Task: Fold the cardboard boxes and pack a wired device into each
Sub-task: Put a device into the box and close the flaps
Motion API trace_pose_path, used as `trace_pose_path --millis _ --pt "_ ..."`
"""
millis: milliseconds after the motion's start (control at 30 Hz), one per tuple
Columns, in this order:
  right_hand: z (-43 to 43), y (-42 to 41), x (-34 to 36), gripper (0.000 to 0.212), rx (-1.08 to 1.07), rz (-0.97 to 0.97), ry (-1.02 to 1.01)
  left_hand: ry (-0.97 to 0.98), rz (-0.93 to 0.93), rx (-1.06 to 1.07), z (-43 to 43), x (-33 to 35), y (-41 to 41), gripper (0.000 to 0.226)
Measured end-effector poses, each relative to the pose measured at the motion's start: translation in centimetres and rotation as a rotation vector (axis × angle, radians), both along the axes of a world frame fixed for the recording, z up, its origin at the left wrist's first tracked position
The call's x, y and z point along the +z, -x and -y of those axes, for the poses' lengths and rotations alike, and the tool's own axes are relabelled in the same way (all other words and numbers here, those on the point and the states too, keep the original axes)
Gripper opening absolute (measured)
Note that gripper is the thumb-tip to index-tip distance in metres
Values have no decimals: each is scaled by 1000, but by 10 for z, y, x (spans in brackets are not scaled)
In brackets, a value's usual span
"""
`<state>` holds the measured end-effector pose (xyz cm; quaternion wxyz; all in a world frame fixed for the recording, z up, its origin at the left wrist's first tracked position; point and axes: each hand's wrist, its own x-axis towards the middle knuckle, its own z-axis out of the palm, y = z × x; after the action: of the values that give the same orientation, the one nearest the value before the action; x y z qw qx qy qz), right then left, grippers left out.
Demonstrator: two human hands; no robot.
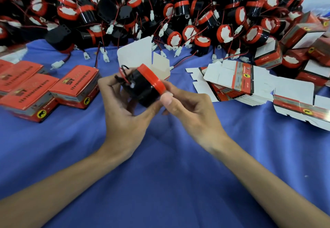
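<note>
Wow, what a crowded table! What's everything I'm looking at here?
device pile: too many to count, black and red with white plugs, across the back
closed boxes: several, red, left
open box: one, white inside, flaps up, behind the hands
flat box blanks: a stack plus loose ones, white and red, right
heaped boxes: several, red and white, far right
cloth: one, blue, covering the table
held device: one, black with a red rim, centre
left hand: grips the held device's body
right hand: pinches its red rim
</note>
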<state>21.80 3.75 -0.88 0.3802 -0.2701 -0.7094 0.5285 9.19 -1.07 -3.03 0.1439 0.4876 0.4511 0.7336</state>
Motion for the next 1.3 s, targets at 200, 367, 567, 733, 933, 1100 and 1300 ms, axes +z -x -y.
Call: trace_pose_path --millis 200,367,567,733,933,1100,1300 --pt "1 0 2 18 -7 38 -37 17 -265 78 1 -2 5 67" --pt "-3 -2 3 58 71 -23 108 88 -363 130 2 -4 4 63" --pt "-5 -5 -1 17 118 -71 150 91 -506 185 2 -4 3 56" --pt "-5 0 0 26 154 -158 247 74 -634 256 1 2 6 62" --pt "-29 12 34 24 177 -414 432 26 -822 364 -19 16 55 62" --pt "-42 43 42 33 103 -399 472 295 -414 109 -28 5 57 48" --pt "-40 47 17 52 -201 25 -241 277 -408 14 -33 1 61 34"
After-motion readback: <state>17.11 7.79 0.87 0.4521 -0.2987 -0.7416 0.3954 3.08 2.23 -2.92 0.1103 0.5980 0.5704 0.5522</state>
